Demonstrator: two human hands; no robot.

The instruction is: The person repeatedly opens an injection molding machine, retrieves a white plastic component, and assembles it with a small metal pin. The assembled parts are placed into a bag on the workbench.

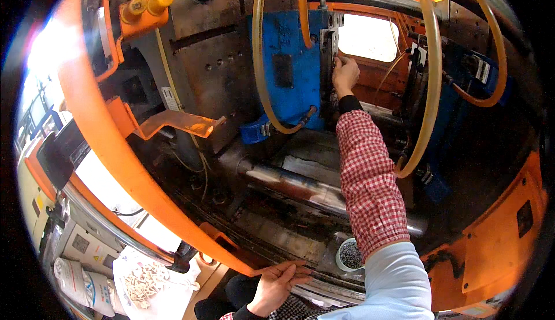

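My right hand [346, 76] reaches deep into the machine, at the edge of a blue mould half [292, 83]. Its fingers are curled together against the dark mould face [329, 45]; whatever they may grip is too small or hidden to make out. My left hand [275, 290] is low in front, beside the bottom end of the curved orange door frame [173, 210]. Its fingers are stretched out to the right over the machine's edge, and I see nothing held in them. Near my right forearm stands a pale green cup [340, 261] of dark granules.
Yellowish hoses [432, 89] loop down around my right arm. A second blue mould half [459, 112] faces the first. A thick steel bar [295, 184] crosses below. An orange bracket [185, 122] juts out at left. Small pale parts [144, 282] lie on a white bag at lower left.
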